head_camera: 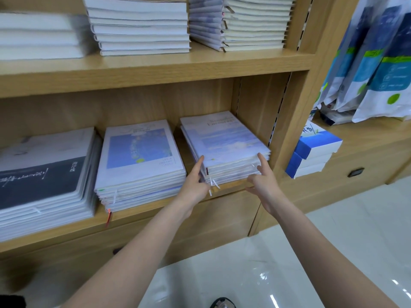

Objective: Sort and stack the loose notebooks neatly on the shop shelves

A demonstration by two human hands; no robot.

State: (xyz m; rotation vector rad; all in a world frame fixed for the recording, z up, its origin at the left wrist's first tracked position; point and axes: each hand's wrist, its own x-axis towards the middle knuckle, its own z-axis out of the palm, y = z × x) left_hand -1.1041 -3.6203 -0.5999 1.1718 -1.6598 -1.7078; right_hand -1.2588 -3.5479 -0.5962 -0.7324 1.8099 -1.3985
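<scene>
Three stacks on the lower shelf: I see a dark-covered stack at left, a blue-flower stack in the middle, and the lilac-covered stack at right, hard by the shelf's side panel
Lower shelf: the wooden board carries all three, each apart from its neighbour
Left hand: my left hand has its forefinger straight against the near-left corner of the lilac-covered stack, the other fingers curled under; it grips nothing
Right hand: my right hand points its forefinger up onto the near-right corner of the same stack, other fingers loosely bent, holding nothing
Stack condition: the lilac-covered stack sits slightly skewed, lower books jutting toward me, white ribbon markers hanging over the shelf edge
Upper shelf: pale notebook piles lie flat in rows
Far right: blue-and-white boxes stacked on a lower ledge, packets standing above them
</scene>
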